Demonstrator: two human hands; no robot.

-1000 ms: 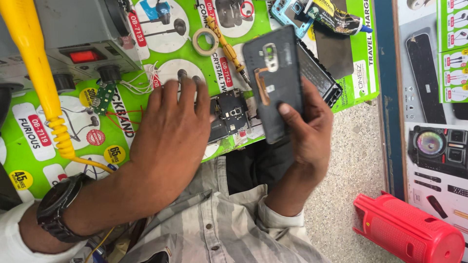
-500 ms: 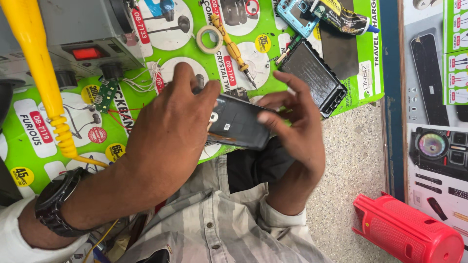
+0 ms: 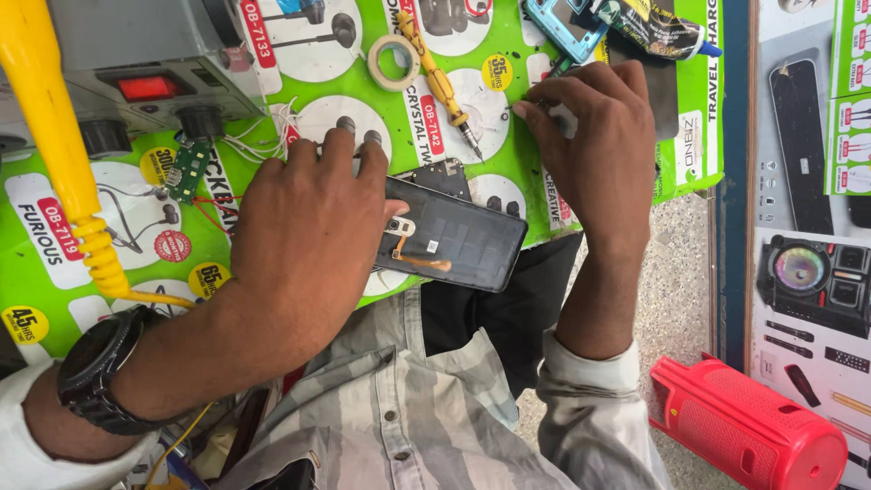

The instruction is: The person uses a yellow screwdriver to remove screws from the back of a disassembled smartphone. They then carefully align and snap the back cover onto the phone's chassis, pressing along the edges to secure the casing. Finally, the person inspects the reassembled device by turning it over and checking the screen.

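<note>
Phone back cover [image 3: 454, 240] under left hand [image 3: 308, 227], right hand [image 3: 599, 145] apart, pinching small tool.

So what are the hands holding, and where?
The left hand presses down on the left end of the dark flat phone back cover. The right hand pinches something small at its fingertips; what it is cannot be told.
</note>
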